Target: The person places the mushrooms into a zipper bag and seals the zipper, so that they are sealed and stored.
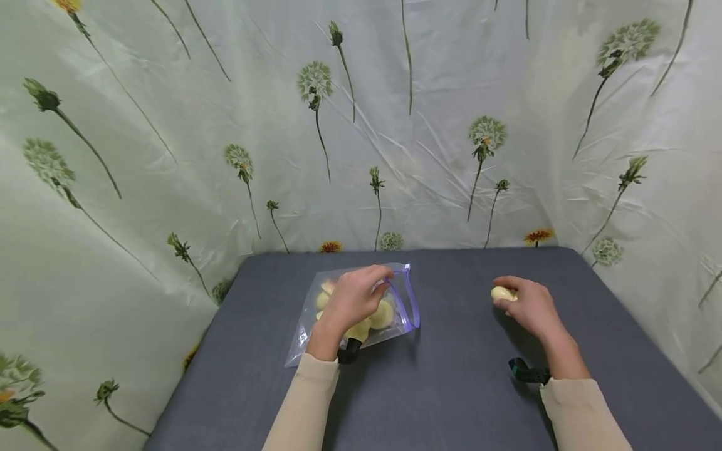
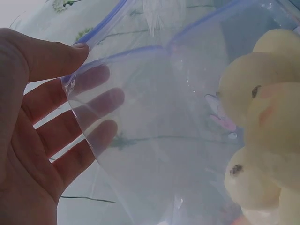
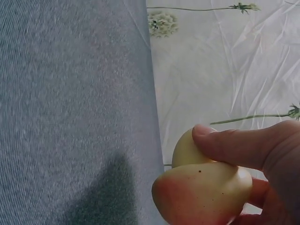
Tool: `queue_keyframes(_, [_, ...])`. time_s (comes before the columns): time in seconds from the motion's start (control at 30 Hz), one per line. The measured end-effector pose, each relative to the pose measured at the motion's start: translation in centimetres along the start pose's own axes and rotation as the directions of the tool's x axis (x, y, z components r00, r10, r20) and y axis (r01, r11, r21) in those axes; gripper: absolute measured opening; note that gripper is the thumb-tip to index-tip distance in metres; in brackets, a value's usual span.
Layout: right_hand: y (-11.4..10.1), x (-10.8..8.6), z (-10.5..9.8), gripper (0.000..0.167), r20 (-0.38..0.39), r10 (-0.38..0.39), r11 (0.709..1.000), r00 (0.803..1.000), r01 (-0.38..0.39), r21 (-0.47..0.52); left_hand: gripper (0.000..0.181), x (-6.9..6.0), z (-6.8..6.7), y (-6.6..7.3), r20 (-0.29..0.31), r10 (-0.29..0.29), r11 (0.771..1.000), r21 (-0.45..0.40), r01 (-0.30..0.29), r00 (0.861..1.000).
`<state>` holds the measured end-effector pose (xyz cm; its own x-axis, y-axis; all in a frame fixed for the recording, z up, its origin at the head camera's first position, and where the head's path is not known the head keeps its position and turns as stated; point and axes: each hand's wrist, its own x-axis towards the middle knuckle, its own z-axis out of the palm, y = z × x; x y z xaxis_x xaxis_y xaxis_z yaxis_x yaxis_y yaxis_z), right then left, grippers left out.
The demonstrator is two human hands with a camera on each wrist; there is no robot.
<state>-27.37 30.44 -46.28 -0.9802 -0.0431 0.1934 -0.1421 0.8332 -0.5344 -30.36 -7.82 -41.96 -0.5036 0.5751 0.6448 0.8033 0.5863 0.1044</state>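
My left hand [image 1: 351, 302] pinches the purple-edged opening of a clear zip bag [image 1: 304, 329]. In the left wrist view, the thumb of this hand [image 2: 35, 126] lies on the purple strip, and three fingers show through the plastic. Several pale yellow fruits [image 2: 258, 89] are inside the bag, some with dark spots. Off to the right, my right hand [image 1: 533, 307] holds pale fruit [image 1: 501, 293] above the grey surface. The right wrist view shows two pieces in this hand [image 3: 267, 157]: a red-blushed fruit [image 3: 201, 194] and a yellow one [image 3: 185, 152] behind it, under the thumb.
A dark grey table [image 1: 451, 388] lies under both hands. Pale curtain-like sheeting [image 1: 429, 156] printed with dandelions and other flowers rises behind the table and along both sides. Dark bands with small devices are on both wrists.
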Motion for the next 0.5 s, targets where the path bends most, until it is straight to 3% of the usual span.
queue_keyframes(0.2, [-0.21,-0.17,0.49,0.046,0.017,0.007,1.000,1.000,-0.007,0.015,0.018,-0.50,-0.05,0.01,0.026,-0.017,1.000,0.000,0.017,1.000])
queue_keyframes(0.5, [-0.96,0.29,0.29,0.046,0.009,-0.014,1.000,1.000,0.014,0.011,0.019,-0.02,-0.27,-0.22,-0.005,-0.003,1.000,-0.019,0.003,1.000])
